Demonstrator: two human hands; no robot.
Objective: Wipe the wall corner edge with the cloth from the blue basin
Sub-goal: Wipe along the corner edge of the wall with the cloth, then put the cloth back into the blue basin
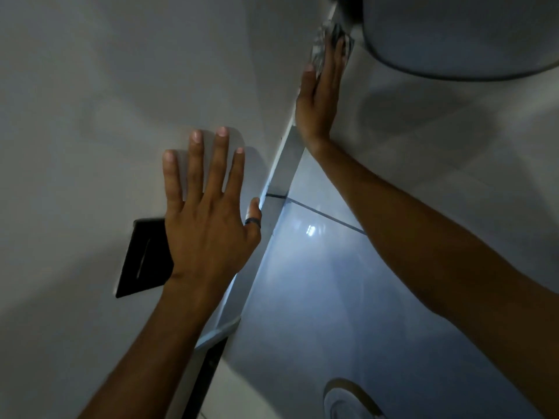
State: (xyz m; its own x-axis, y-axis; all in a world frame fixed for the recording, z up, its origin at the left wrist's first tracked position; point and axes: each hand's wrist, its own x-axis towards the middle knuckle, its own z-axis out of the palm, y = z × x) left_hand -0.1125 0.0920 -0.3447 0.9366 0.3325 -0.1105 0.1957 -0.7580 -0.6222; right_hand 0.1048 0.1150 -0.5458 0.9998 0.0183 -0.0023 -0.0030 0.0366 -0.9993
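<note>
Pale, patterned cloth (325, 45) is being pressed against the wall corner edge (289, 140) by the right hand (317, 95), whose fingers are lying long and nearly flat over the fabric, pinning it to the edge rather than gripping it in a fist. That hand is reaching high up the corner, just under the rim of a large grey rounded fixture (453, 40) mounted on the right-hand wall. The left hand (205, 219) is spreading wide open and holding nothing, its palm bracing flat on the left wall (90, 101) just beside the corner, with a dark ring (252, 222) on the thumb. A black square wall plate (142, 258) is sitting partly behind that wrist. Glossy tile (317, 282) below is catching a light reflection. The blue basin is not in view.

The wiping stroke itself appears to be under way, at the top of its reach. Next, the cloth would probably need dragging down along the edge with steady pressure, while the braced hand keeps balance.
</note>
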